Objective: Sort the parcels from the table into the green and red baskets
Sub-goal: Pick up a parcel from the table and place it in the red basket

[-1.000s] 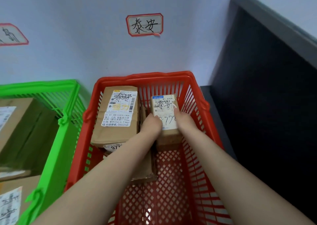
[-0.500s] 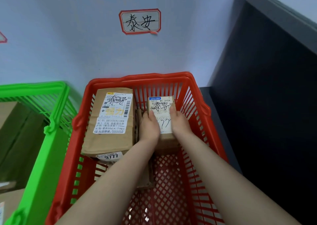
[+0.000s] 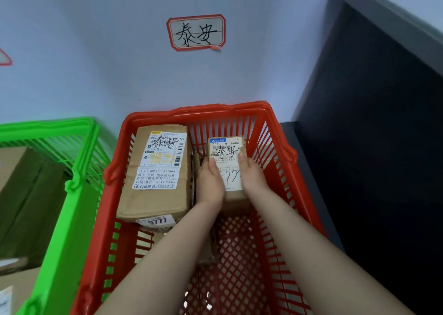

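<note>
Grips a small parcel with both hands inside the red basket, toward its far right corner. Clasps the parcel's left side with the left hand and its right side with the right hand, fingers curled around the edges, thumbs pressed on the white shipping label marked with handwritten characters. Cannot tell whether the parcel rests on the basket floor. Along the red basket's left wall, a large parcel lying flat, label up, with a tag reading 9777 at its near end. Between the two, a third brown parcel, mostly hidden under the left forearm. Just left of the red basket, the green basket, holding brown cardboard boxes. On the wall behind the red basket, a red-bordered sign bearing handwritten characters. To the right of the red basket, a dark panel.
</note>
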